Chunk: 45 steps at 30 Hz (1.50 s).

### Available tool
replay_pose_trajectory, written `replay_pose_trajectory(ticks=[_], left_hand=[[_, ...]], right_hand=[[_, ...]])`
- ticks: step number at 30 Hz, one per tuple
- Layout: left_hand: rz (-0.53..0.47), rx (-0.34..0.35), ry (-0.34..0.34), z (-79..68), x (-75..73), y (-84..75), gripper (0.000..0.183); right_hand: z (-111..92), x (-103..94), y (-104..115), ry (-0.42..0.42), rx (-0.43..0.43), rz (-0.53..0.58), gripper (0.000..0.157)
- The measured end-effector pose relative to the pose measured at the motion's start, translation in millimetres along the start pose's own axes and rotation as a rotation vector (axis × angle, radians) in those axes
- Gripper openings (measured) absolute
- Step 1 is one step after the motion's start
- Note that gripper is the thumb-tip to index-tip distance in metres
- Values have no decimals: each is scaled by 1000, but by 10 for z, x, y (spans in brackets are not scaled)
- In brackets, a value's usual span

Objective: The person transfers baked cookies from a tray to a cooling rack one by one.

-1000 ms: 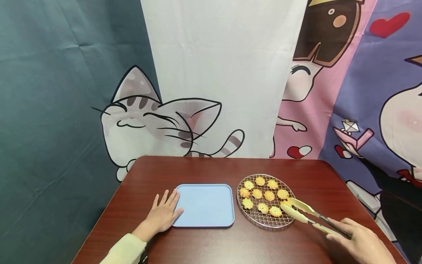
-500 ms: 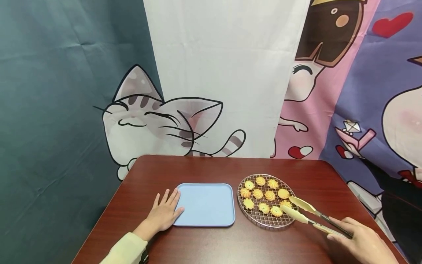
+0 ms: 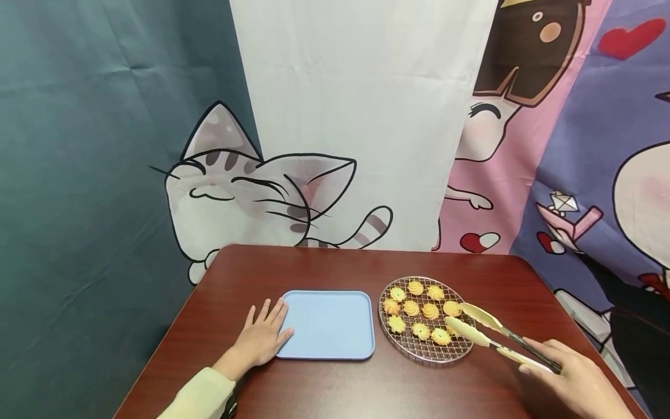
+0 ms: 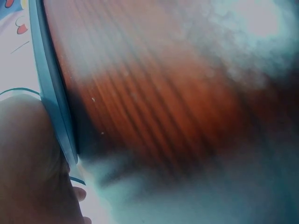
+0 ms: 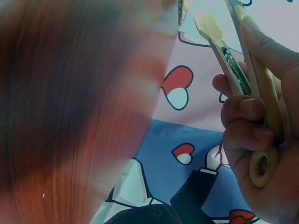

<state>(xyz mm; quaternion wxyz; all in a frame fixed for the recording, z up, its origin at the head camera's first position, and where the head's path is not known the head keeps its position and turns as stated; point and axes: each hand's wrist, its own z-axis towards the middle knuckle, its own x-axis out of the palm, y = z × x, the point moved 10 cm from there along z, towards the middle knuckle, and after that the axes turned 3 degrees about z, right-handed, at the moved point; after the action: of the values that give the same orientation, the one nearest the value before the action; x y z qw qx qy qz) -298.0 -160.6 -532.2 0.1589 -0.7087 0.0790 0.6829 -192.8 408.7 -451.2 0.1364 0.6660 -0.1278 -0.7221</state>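
My left hand [image 3: 260,339] lies with spread, straight fingers along the left edge of the light blue tray [image 3: 327,326]. In the head view, a pair of tongs [image 3: 502,342] with pale yellow tips is gripped in my right hand [image 3: 573,375]. The fingers curl round its arms in the right wrist view, where the ring at the handle end [image 5: 264,168] shows. Its tips stand apart over the right side of a round wire rack [image 3: 423,349]. Several piped cookies [image 3: 411,308] lie on the rack. One cookie [image 3: 452,308] is at the upper tip; another is partly hidden under the lower tip.
Tray and rack stand side by side on a dark red-brown wooden table [image 3: 314,390]. A cartoon-printed cloth backdrop [image 3: 366,116] hangs behind the table's far edge and along its right side.
The tongs' tips have shifted slightly up in the head view, covering more of the lower right cookie. My left hand stays at the tray's edge. The whole view has drifted slightly.
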Motion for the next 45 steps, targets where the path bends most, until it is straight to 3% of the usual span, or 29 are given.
replay_pose_trajectory(ticks=[6, 15, 24, 30, 37, 45], left_hand=[[4, 12, -9, 14, 1, -47, 68], [23, 7, 7, -16, -7, -51, 69], [26, 9, 15, -17, -21, -39, 69], [18, 16, 8, -9, -24, -28, 69], [16, 6, 16, -27, -44, -37, 69], [21, 5, 4, -23, -31, -31, 68]], right_hand=[[17, -107, -18, -136, -40, -2, 62], [102, -120, -133, -246, -36, 39, 70], [182, -57, -308, -222, 25, 37, 79], [246, 20, -418, -163, 66, 41, 80], [262, 115, -603, -55, 238, 61, 96], [246, 171, -778, -15, 388, 61, 105]])
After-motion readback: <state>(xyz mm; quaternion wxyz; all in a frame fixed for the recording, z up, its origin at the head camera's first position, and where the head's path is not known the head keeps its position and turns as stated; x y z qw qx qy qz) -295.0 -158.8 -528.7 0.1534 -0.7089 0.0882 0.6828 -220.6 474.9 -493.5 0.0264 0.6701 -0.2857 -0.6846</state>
